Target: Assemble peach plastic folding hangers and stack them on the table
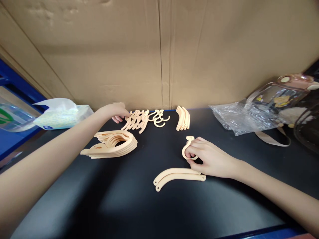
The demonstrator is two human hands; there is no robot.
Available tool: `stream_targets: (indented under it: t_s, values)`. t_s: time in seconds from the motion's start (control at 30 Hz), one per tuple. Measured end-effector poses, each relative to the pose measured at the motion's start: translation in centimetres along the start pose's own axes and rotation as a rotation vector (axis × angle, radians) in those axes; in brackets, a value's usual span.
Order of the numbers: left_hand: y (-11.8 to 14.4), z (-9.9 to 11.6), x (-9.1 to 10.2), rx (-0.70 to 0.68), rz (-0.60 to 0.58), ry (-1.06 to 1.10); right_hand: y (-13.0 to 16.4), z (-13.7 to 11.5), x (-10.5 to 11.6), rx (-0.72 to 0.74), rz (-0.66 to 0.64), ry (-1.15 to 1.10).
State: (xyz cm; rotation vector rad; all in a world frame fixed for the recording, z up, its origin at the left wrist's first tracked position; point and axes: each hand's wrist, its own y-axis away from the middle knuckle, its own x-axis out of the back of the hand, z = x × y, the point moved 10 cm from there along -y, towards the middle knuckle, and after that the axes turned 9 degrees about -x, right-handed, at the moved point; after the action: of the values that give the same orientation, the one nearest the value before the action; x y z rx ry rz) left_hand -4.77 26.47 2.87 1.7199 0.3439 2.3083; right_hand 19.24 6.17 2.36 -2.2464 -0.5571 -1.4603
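Note:
My right hand [208,156] is closed on a cream plastic hanger hook [184,149], its flat end pointing up. Just below that hand, two curved hanger arms [179,177] lie side by side on the black table, the upper one partly hidden by my fingers. At the back left, my left hand [121,114] has its fingertips closed at the near end of a row of short curved hanger pieces [136,120], touching the leftmost piece. In front of it sits a stack of folded cream hangers [114,146].
Loose hooks [158,118] and a bundle of long hanger arms [183,118] lie along the back, before a cardboard wall [124,53]. A tissue pack [64,114] stands left. Clear plastic packaging [239,116] and a transparent bag [281,96] are at right.

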Motion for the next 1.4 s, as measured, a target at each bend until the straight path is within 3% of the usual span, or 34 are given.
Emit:
stream_targets:
  t_s: [0.37,0.63,0.83,1.0,1.13,1.23,1.4]
  values:
    - [-0.6,0.4,-0.1,-0.052,-0.093,0.1,0.2,0.2,0.5,0.021,0.01,0.08]
    - [0.2,-0.5,0.3,-0.078,-0.089,0.26,0.3,0.4,0.6,0.022,0.009,0.123]
    - [2.9,0.5,3.3,-0.211,0.044,0.493,0.3,0.6,0.9,0.018,0.008,0.143]
    - [6.5,4.0,5.3,-0.379,0.207,0.765,0.3,0.5,1.0,0.024,0.001,0.143]
    - [10.3,7.0,2.9,-0.482,0.237,1.0,0.2,0.5,1.1,0.023,0.008,0.145]
    - [12.7,8.2,-1.4,-0.479,0.154,1.302,0.1,0.3,1.2,0.039,0.013,0.121]
    - [14.8,9.1,-8.2,-0.432,0.011,1.413,-0.3,0.8,2.1,-0.015,0.098,0.054]
